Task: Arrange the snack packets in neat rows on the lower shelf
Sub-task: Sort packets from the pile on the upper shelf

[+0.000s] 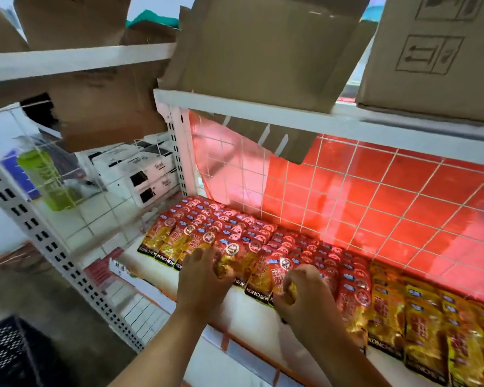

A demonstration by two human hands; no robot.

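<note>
On the lower shelf (pixel 249 314), red and yellow snack packets (pixel 229 233) lie in overlapping rows from the left post to the right edge; the left hand (pixel 204 277) curls its fingers round one front packet's bottom; the right hand (pixel 302 294) pinches a neighbouring packet's lower end; behind stands a wire grid (pixel 347 205); cardboard boxes (pixel 263 51) sit above.

Red-and-gold snack packets (pixel 207 236) in overlapping rows, flat along the white lower shelf (pixel 246 311).

White perforated uprights (pixel 53 247), wire mesh back (pixel 330 208), red panel (pixel 403 191) behind. Cardboard boxes (pixel 263 51) on upper shelf (pixel 263 118). Grey floor (pixel 67 317), black crate (pixel 11 353).
</note>
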